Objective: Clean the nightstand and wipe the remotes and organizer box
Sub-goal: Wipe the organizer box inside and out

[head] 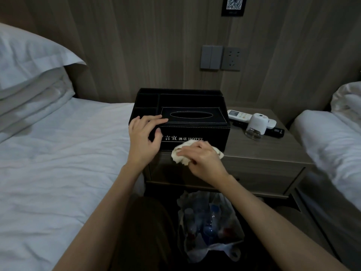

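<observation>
head view: left grip clasps the black leather organizer box; sweep its front evenly with your right grip, seemingly clenched on crumpled white cloth.

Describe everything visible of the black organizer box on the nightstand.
The black leather-look organizer box sits on the wooden nightstand's left side. Its white-stitched lid has an oval tissue slot; open compartments lie left and behind; hotel lettering marks the front. The left hand grips its top-left corner; the right hand holds a white cloth at its lower front.
</observation>
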Demonstrator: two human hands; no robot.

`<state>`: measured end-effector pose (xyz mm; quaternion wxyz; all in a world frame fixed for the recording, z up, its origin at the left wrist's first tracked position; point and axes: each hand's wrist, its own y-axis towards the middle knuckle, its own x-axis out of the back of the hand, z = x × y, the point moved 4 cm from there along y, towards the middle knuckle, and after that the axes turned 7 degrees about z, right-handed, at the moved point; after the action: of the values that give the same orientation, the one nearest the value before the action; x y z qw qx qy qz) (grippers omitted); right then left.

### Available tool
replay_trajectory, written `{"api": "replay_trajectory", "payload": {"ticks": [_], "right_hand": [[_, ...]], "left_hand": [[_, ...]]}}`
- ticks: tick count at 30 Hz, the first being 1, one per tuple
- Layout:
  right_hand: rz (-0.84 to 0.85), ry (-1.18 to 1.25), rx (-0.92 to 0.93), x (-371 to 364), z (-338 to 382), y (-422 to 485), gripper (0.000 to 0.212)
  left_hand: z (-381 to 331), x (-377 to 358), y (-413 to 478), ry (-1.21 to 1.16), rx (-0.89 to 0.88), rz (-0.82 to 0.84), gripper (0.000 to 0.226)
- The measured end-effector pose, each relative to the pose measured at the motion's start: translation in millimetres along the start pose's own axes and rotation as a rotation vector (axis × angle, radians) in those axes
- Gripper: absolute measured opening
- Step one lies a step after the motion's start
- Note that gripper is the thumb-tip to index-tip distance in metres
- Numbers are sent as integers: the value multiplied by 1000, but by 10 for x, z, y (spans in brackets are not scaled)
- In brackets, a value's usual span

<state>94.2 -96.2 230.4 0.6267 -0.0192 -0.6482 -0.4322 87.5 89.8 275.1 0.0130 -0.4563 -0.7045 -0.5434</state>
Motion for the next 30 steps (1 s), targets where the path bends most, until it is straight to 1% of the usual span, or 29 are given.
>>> {"api": "replay_trajectory", "payload": {"ticks": [3, 5, 6, 8, 10, 11, 13, 17, 21, 24, 27, 30], "right_hand": [[160, 58, -70, -144, 3, -104, 45], [165, 81, -63, -75, 43, -115, 45], [136, 93, -40, 8, 87, -107, 44], [45, 67, 74, 240, 220, -62, 37], [-65, -25, 198, 496, 310, 23, 30], [-123, -68, 210, 615, 295, 77, 30], [-210, -112, 155, 775, 166, 162, 34], [-186, -76, 57, 670, -98, 160, 42], [-214, -23, 7, 432, -137, 35, 42], [-132, -18, -2, 227, -154, -115, 45], [30, 59, -36, 107, -130, -190, 47], [195, 167, -84, 136, -70, -192, 43]], "left_hand": [[-19, -8, 6, -34, 31, -17, 31], [-30, -9, 9, -38, 44, -14, 31], [-35, -10, 8, -38, 48, -10, 31], [-41, -15, 5, -35, 54, -5, 31], [-47, -19, 3, -29, 60, -10, 30], [-49, -21, 3, -25, 63, -14, 30], [-55, -25, 4, -20, 74, -21, 29], [-76, -23, 7, -49, 90, -38, 29], [-72, -22, 6, -62, 81, -40, 30], [-64, -23, 6, -64, 78, -37, 29], [-64, -22, 6, -61, 82, -33, 28], [-74, -23, 5, -59, 86, -31, 29]]}}
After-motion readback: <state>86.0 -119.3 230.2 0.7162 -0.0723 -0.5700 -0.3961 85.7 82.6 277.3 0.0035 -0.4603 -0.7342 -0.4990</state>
